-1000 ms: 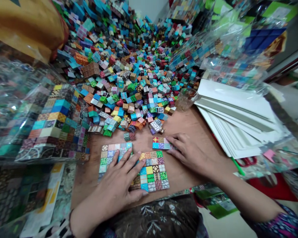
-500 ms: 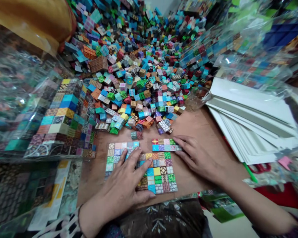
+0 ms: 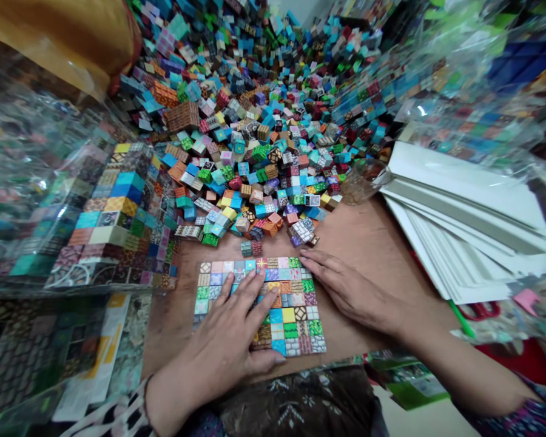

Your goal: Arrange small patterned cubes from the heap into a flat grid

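Note:
A flat square of small patterned cubes (image 3: 291,315) lies on the brown table (image 3: 364,237) in front of me. My left hand (image 3: 230,346) lies flat on the square's left half, fingers spread and open. My right hand (image 3: 346,288) rests with stretched fingers against the square's right edge, fingertips touching the top row of cubes (image 3: 279,263). Neither hand holds anything.
A huge heap of loose coloured cubes (image 3: 255,121) fills the table's far side. Packed cube blocks in clear plastic (image 3: 113,218) stand at left. A stack of white cards (image 3: 464,224) lies at right, with red scissors (image 3: 480,309) near it. A small clear cup (image 3: 359,182) stands by the heap.
My right hand has slid the separate short row of cubes leftwards against the top of the square, which now reads as one block. My left hand has stayed flat on it.

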The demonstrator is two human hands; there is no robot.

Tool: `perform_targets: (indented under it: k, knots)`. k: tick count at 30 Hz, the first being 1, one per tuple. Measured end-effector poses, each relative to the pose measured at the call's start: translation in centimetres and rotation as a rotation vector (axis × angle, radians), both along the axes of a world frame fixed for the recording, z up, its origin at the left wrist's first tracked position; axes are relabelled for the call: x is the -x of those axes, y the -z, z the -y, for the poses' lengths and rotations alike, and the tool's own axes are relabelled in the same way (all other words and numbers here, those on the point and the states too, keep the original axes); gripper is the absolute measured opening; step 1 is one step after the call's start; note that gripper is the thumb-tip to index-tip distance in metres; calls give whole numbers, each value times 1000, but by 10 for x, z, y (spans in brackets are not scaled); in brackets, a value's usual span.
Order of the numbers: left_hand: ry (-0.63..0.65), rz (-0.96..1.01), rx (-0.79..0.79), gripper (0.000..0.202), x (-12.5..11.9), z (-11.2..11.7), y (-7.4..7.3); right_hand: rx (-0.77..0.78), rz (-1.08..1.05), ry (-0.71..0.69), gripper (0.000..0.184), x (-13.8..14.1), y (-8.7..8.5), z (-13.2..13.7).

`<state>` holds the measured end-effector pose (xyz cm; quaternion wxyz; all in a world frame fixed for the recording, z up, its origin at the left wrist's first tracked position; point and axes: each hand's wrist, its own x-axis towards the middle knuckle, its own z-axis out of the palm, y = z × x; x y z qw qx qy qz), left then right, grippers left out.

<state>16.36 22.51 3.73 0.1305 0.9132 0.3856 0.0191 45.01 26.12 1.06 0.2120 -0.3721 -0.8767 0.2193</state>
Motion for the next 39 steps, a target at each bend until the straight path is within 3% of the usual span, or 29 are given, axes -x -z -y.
perform_targets:
  k: [7, 11, 18, 24, 34, 39]
  knots:
    - [13, -15, -18, 88, 1, 1, 0, 59, -48, 79, 53, -9, -14, -6]
    - [22, -27, -7, 94, -1, -3, -4, 43, -26, 56, 56, -15, -19, -3]
    - [122, -51, 86, 93, -33, -23, -18, -16, -26, 83, 54, -9, -12, -4]
    - [127, -70, 102, 97, -55, -34, -13, -82, -16, 72, 42, 0, -5, -10]
    - [118, -76, 80, 98, -56, -32, -6, -161, -16, 166, 36, -8, 0, -8]
    - [126, -55, 45, 91, -50, -28, -12, -188, 56, 306, 33, -16, -11, 8]
